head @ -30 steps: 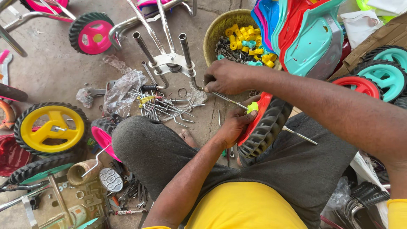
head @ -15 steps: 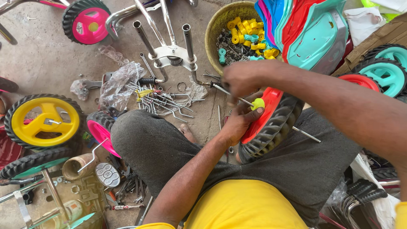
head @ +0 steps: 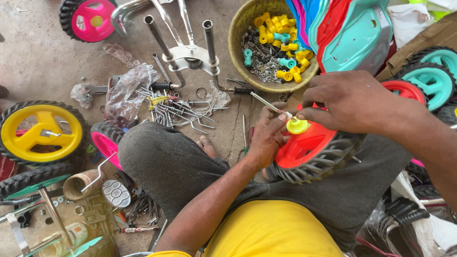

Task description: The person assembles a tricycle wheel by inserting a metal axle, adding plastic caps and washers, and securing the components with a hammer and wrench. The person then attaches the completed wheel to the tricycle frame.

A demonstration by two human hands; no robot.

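Head view, looking down over my lap. My left hand (head: 267,138) cups the near rim of a red wheel (head: 309,147) with a black treaded tyre, which lies tilted across my right thigh; the fingers are curled together against the hub face, thumb side up. My right hand (head: 347,100) sits over the top of the wheel, thumb and forefinger pressed together in a pinch on a small yellow cap (head: 297,126) at the hub centre. A thin metal axle rod (head: 266,102) runs through the cap and sticks out up and to the left, past my left fingertips; a short end of it shows beyond the tyre on the right. Whether the cap is fully seated on the hub I cannot tell. Just beyond the wheel stands a round woven basket (head: 236,43) holding yellow and teal caps and dark small hardware. Left of it lies a chromed fork frame (head: 190,50) with tubes, and below that a loose heap of bent wire pins (head: 173,109) on the concrete floor. A yellow wheel (head: 40,131) lies at far left, a pink wheel (head: 90,19) top left, and teal wheels (head: 431,78) at right, beside stacked coloured plastic seats (head: 352,28).
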